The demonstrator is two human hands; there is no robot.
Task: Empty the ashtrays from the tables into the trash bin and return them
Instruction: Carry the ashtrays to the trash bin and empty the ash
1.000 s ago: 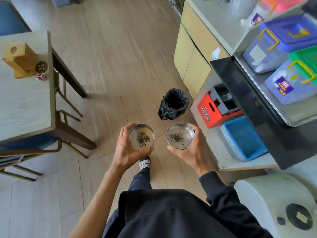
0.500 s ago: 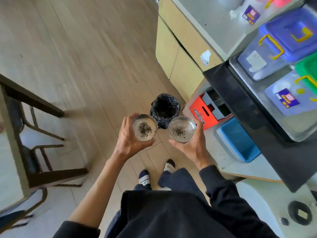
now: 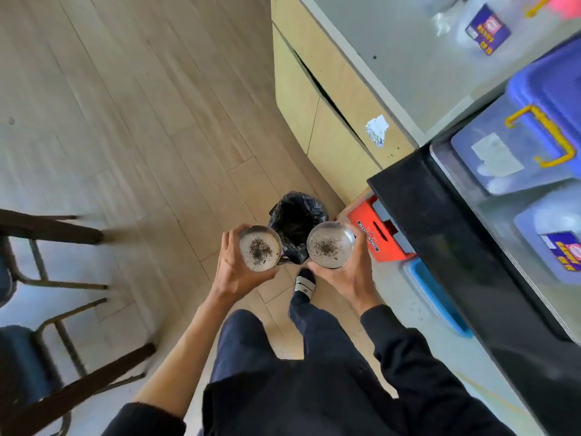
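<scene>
Two round metal ashtrays with dark ash in them are held level at waist height. My left hand (image 3: 234, 272) grips the left ashtray (image 3: 259, 248) from its left side. My right hand (image 3: 347, 276) grips the right ashtray (image 3: 330, 244) from below and right. Between and just beyond them on the floor stands the small trash bin (image 3: 297, 217) lined with a black bag, its mouth open; both ashtrays overlap its near rim in view.
A yellow cabinet (image 3: 323, 121) and a black counter (image 3: 440, 221) with plastic storage boxes (image 3: 518, 143) run along the right. A red crate (image 3: 382, 236) and blue tub (image 3: 437, 297) sit beneath. Dark table and chair legs (image 3: 56, 272) stand at left on the wooden floor.
I have walked forward; the trash bin has come closer and now lies right between the two ashtrays. The table has slid off to the left. Both hands keep their hold.
</scene>
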